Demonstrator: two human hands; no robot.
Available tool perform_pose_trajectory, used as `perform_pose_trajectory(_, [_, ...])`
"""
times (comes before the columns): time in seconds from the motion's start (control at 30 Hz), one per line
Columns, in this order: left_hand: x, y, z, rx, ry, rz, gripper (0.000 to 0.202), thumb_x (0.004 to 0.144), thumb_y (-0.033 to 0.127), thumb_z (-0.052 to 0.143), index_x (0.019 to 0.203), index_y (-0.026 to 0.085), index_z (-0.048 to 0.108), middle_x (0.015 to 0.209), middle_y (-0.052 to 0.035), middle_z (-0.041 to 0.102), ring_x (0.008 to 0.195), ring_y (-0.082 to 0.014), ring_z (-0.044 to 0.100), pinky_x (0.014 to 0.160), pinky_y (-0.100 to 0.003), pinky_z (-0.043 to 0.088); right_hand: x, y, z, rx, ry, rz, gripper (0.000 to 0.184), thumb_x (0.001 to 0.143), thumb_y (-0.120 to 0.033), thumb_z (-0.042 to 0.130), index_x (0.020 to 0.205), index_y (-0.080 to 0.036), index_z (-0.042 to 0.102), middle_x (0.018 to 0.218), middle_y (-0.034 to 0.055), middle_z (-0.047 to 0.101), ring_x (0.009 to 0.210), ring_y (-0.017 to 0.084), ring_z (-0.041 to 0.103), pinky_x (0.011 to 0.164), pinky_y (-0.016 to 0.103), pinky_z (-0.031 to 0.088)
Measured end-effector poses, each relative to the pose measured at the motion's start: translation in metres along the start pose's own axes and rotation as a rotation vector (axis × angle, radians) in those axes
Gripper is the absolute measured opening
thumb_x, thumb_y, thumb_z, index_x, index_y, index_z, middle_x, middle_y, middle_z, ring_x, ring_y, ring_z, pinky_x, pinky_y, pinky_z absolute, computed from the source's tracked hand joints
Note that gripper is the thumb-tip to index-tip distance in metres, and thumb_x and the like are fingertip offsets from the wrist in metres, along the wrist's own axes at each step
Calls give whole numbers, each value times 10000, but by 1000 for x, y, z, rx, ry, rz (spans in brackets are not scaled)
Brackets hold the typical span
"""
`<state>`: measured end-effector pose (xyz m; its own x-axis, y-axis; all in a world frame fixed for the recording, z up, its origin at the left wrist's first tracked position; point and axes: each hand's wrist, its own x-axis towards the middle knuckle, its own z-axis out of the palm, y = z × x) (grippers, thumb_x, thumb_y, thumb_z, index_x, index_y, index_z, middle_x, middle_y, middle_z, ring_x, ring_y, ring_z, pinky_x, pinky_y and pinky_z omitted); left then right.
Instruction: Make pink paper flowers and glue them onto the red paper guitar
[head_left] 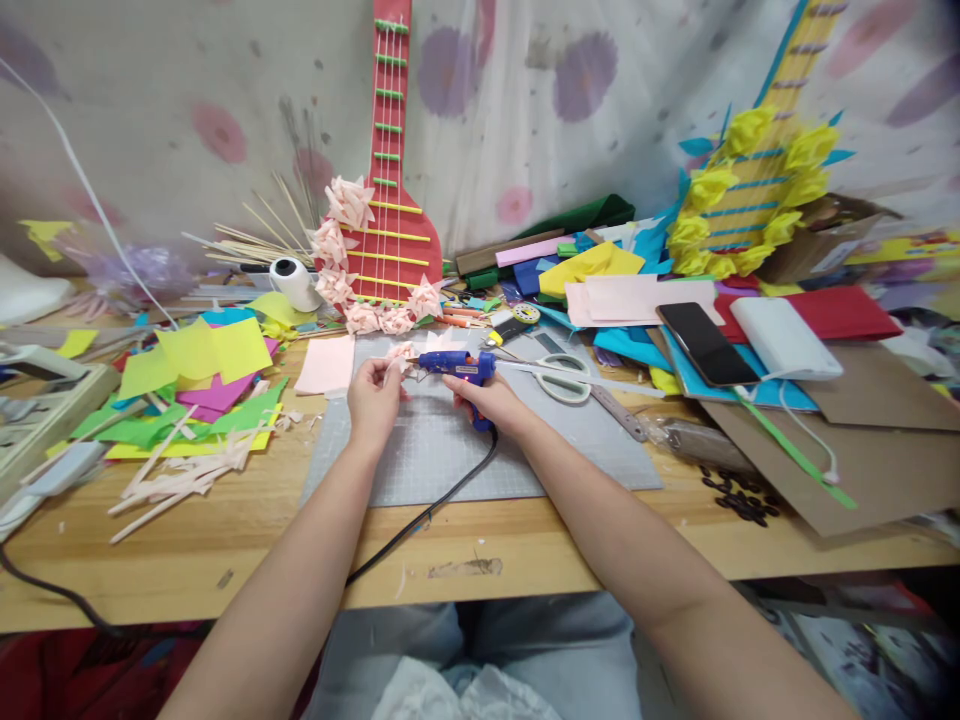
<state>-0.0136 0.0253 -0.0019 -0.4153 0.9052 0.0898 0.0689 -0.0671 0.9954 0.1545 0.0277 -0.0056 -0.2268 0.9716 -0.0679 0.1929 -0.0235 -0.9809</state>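
Note:
My right hand [487,395] is wrapped round a blue hot glue gun [457,366], its nozzle pointing left and a long glue stick [592,378] sticking out of its back. In my left hand [376,398] a small pale pink paper flower [403,352] is pinched, close to the nozzle; whether the tip touches it I cannot tell. Both hands are above a grey cutting mat [420,470]. Behind them a red paper guitar [386,240] leans upright, with pink paper flowers [350,203] along its left and lower edge.
White-handled scissors [562,380] lie on the mat's right side. Coloured paper [202,360] and pink scraps [187,470] cover the left. A phone [705,343], a white power bank [786,338] and cardboard [810,460] lie at right. The glue gun's black cord [427,510] crosses the table's front edge.

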Motion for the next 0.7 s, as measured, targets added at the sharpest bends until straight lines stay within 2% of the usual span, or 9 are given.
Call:
perform_pose_trajectory(0.23, [-2,0,1,41,-10,31,116,736,272,592,744,167,543,572,53,522,420,-86,476,436,-241,466,1,3,1,66,17,-11,412,672,-564,664,582,-171,582,498,-1,574,339,71,442,328,207,333])
perform_pose_trajectory(0.4, [-3,-3,1,45,-30,68,154,727,314,601,750,172,547,587,52,521,422,-74,476,417,-211,450,2,4,1,58,14,-15,416,681,-564,657,565,-172,577,487,2,567,337,73,441,324,208,334])
perform_pose_trajectory(0.7, [-3,-7,0,103,-60,84,120,750,298,553,741,181,530,591,48,533,412,-77,495,413,-199,416,-1,1,3,113,28,-15,388,665,-540,680,606,-170,579,495,-11,578,341,70,448,331,203,344])
